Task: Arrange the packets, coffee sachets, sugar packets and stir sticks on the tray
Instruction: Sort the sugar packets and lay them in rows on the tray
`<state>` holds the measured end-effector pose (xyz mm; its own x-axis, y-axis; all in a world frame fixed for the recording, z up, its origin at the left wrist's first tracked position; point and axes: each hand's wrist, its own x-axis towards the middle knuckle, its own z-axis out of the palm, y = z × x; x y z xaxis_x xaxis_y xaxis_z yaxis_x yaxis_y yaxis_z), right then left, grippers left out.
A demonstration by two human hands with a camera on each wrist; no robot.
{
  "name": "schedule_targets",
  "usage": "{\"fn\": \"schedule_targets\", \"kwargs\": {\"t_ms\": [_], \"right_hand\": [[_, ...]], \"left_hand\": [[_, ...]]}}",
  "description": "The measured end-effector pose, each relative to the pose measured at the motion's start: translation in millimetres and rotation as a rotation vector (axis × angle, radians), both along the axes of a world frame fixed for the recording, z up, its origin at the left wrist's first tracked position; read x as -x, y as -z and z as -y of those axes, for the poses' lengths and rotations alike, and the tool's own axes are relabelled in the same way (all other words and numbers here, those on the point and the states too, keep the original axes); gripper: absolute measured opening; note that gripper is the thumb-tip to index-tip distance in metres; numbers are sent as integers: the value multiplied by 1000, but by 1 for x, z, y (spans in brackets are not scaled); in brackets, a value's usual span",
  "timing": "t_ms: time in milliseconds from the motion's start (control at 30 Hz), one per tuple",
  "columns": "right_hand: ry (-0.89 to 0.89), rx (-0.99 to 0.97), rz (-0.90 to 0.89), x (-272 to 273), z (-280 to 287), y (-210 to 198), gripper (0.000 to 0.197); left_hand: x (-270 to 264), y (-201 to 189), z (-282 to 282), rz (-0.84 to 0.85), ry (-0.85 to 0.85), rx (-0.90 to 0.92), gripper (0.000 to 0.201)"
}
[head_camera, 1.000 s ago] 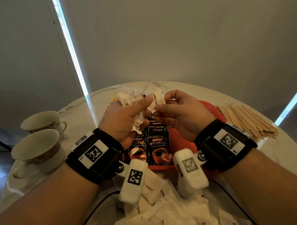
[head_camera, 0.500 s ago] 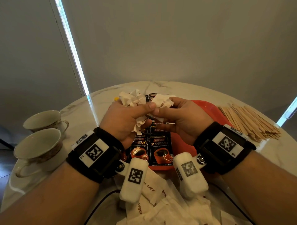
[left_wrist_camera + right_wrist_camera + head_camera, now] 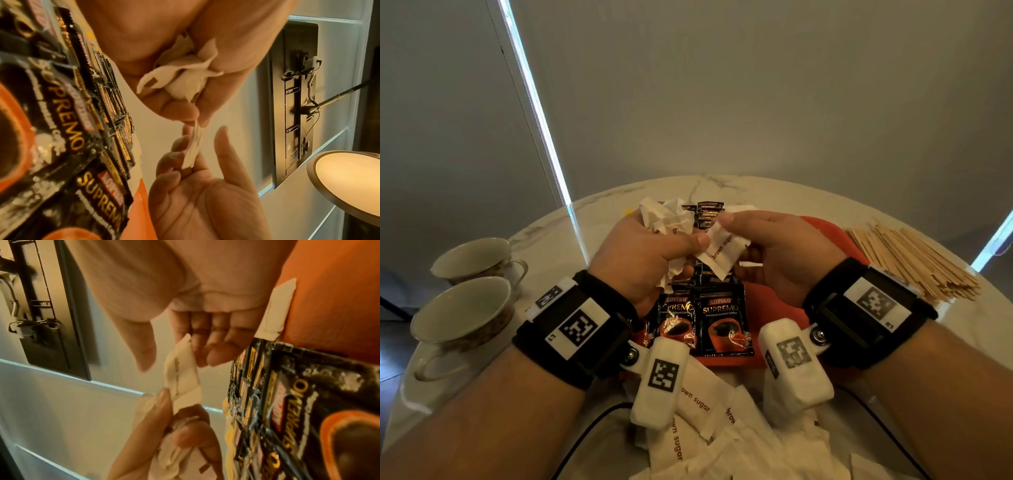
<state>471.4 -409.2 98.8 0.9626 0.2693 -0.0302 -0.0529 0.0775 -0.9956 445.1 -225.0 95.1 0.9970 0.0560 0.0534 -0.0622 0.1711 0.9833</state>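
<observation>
Bunching sugar packets (image 3: 667, 219) hide much of left hand's (image 3: 643, 253) fingers (image 3: 176, 112).

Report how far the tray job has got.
Done: coffee sachets lie in rows on the orange tray. In hand: left hand grips a bunch of sugar packets and pinches one packet that the right hand touches. Left: loose sugar packets near the wrists and the stir sticks beside the tray.
</observation>
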Motion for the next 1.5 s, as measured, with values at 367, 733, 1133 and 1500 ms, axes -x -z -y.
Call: {"fn": "schedule_targets", "kwargs": {"t_ms": [367, 733, 1133, 1500], "right_hand": [[182, -28, 57, -1, 0, -7, 16], [204, 248, 47, -13, 26, -12, 15], [386, 403, -329, -39, 47, 19, 10], [337, 409, -294, -35, 43, 18, 8]], "left_hand": [[4, -3, 6, -12, -30, 102, 47], [-1, 1, 4, -26, -53, 86, 36], [-8, 3, -2, -31, -92, 106, 45], [-6, -1, -4, -28, -99, 93, 34]]}}
